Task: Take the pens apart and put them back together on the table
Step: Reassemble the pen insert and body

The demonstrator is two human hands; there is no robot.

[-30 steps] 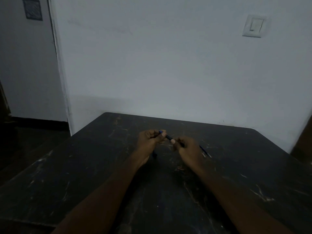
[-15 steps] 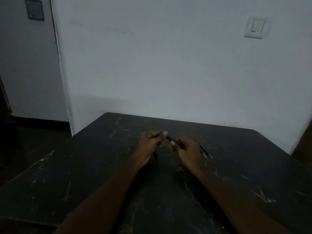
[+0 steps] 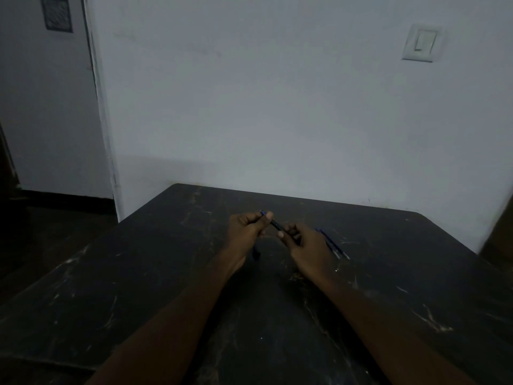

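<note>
Holding a pen (image 3: 276,225) over the surface (image 3: 155,276).
Pinched at its ends by left grip (image 3: 247,229) and right grip (image 3: 304,243) (seemingly two more pens (image 3: 332,243) beside).

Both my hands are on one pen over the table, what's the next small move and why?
Probably pull the hands apart along the pen: the left hand pinches one end, the right hand the other, and it looks joined. Dim light hides the joint, so it may need a twist.
</note>
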